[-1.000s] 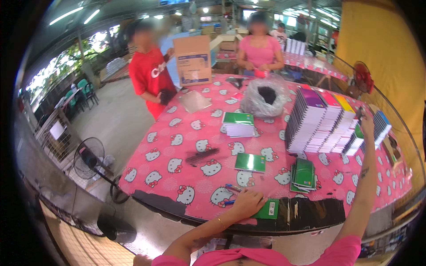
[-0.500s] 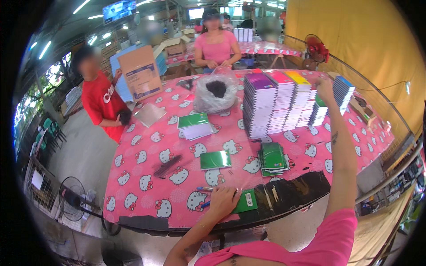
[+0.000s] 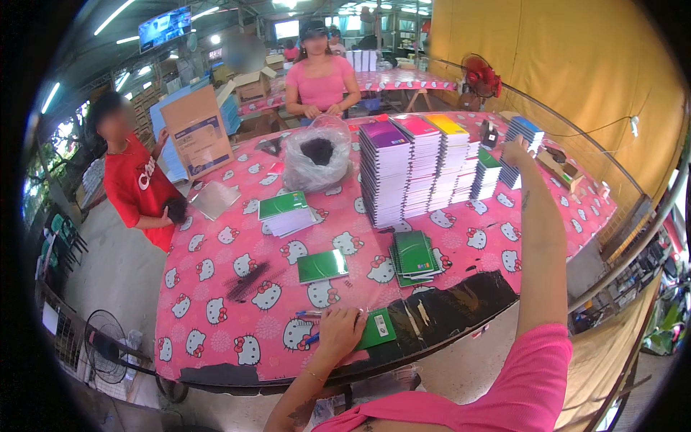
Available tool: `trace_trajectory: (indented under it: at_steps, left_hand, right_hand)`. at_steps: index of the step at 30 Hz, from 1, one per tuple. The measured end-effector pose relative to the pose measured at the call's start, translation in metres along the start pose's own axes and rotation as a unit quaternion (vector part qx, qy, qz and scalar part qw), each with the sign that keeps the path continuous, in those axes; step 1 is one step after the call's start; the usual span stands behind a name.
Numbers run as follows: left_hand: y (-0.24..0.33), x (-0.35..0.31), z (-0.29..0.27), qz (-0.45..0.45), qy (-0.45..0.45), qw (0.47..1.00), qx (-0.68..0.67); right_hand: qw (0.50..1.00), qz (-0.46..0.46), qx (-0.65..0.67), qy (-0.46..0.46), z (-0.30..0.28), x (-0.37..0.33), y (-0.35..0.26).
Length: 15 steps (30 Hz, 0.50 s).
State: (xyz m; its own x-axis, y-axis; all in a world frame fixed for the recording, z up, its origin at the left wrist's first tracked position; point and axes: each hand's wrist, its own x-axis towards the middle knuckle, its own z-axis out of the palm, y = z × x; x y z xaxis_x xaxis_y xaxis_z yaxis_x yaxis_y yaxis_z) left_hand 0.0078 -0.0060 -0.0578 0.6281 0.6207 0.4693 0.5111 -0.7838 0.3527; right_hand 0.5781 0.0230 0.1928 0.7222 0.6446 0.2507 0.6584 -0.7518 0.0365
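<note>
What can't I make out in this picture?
In the head view:
Nearest green notebook: left end, covered by the left hand.
Right hand: whether it grips anything, hidden by the hand itself.
Plastic bag: its dark contents, too blurred to identify.
Hanging screen: its picture, too small and washed out.

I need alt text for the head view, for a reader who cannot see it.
A person's left hand lies over a green cover at the near edge of a pink table, and the right hand is stretched out by a blue-topped notebook stack. A co-worker in red stands at left, another in pink across the table.
</note>
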Motion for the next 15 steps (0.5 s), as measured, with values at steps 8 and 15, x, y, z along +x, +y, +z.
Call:
trace_trajectory:
  at_steps: [8,15]
  left_hand:
    - [0.015,0.011,0.009,0.041,0.015,0.999,-0.023]
    - [0.017,0.005,-0.067,0.069,0.08,0.993,0.053]
  right_hand:
    - [0.889,0.22,0.324,0.236,-0.043,0.008,0.097]
    - [0.666,-0.464,0.505,-0.294,0.026,-0.278,-0.14]
